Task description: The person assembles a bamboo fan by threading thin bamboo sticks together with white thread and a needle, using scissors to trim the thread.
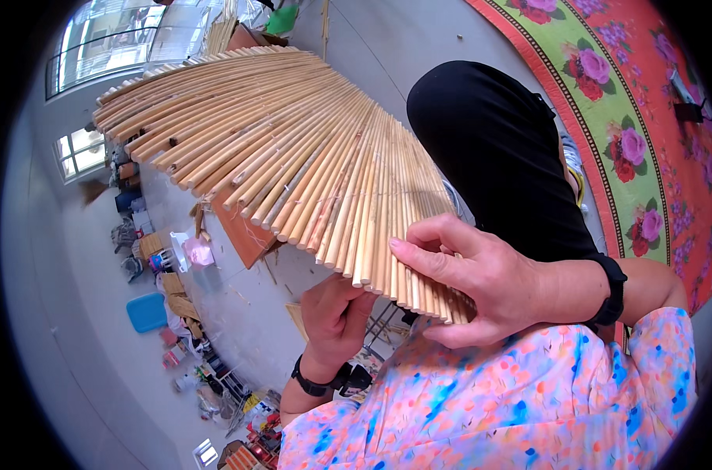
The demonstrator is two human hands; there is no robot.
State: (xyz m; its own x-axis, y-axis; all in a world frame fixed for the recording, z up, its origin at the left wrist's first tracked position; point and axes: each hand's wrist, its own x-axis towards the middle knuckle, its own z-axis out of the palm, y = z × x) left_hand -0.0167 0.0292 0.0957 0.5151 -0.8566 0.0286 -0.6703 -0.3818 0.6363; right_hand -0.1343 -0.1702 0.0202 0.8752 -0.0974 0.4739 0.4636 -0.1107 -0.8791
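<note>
A mat of pale straw-coloured reed sticks [293, 157], bound side by side, arches from near my chest away to the upper left. My right hand [469, 274] grips its near end, thumb and fingers pressed over the last sticks. Under the lower row of stick ends is my left hand [332, 317], its fingers curled closed against that edge. The mat covers its fingertips, so what they pinch cannot be made out. Thin thread crosses the sticks in places.
Below the mat stands a brown wooden board [246, 227]. My black-trousered knee [481, 133] rises beside the mat. A red and green flowered cloth [606, 117] lies at the right. Along the left wall are a blue tub [147, 312] and piled household items.
</note>
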